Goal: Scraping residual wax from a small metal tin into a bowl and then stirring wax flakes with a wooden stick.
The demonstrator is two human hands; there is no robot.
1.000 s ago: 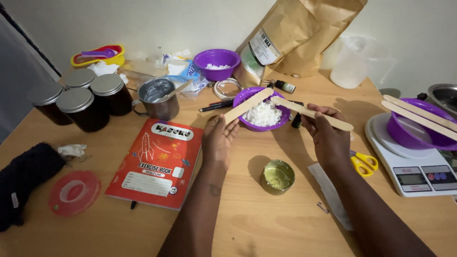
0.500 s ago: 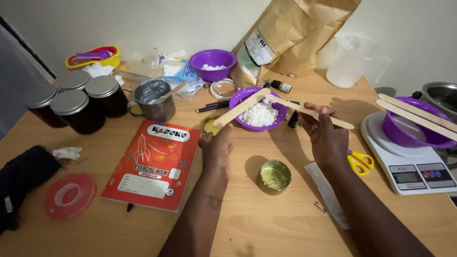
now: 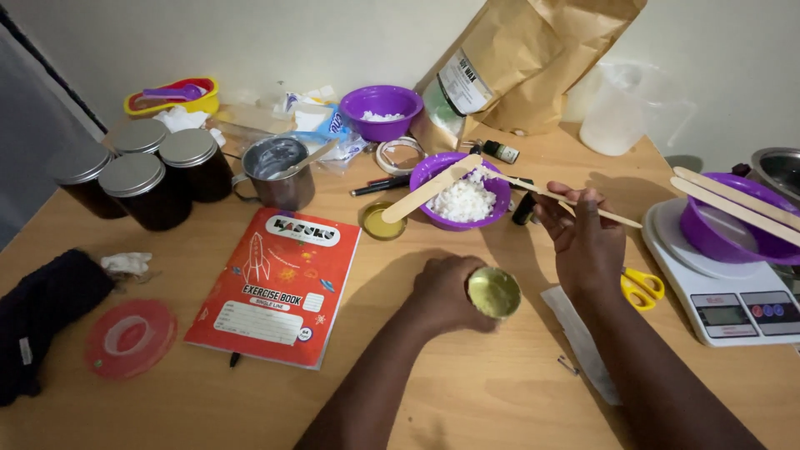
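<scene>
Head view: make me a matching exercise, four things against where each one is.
Things:
1. small gold tin
2. thin wooden stick
3. flat wooden stirrer
4. yellow-handled scissors

Places:
A. lying on the table beside the kitchen scale
B. gripped in the left hand
C. resting across the rim of the purple bowl of white flakes
D. pinched in the right hand

Pairs: 1-B, 2-D, 3-C, 4-A

Bare wooden worktop [image 3: 467, 392] near edge open to hands; red exercise book [image 3: 279, 283] left, white digital scale [image 3: 725, 283] right, purple flake-filled bowl [image 3: 464, 193] blocks beyond.
</scene>
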